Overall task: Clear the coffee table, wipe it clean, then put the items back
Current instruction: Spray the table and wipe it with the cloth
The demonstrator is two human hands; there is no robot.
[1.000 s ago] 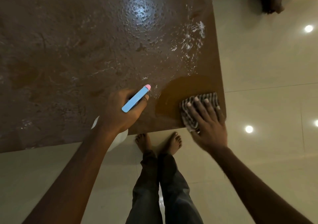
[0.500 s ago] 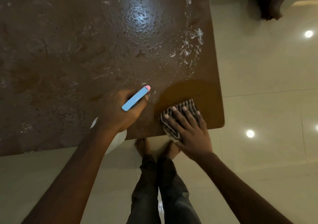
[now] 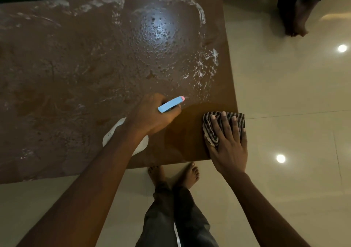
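The brown coffee table (image 3: 66, 75) is covered in wet spray droplets and white foam streaks. My left hand (image 3: 150, 115) grips a white spray bottle (image 3: 114, 132) with a blue trigger head and pink nozzle (image 3: 171, 104), held over the table's near right part. My right hand (image 3: 228, 142) lies flat, fingers spread, pressing a black-and-white striped cloth (image 3: 210, 131) onto the table's near right corner. A dry, wiped patch (image 3: 186, 131) shows between the two hands.
Glossy beige floor tiles (image 3: 284, 94) surround the table and mirror ceiling lights. My bare feet (image 3: 174, 174) stand at the table's near edge. Another person's bare foot (image 3: 296, 18) stands on the floor at the far right.
My right hand slid the cloth left along the near edge, then back right to the corner. The left hand with the bottle stayed nearly still. The view pulled back.
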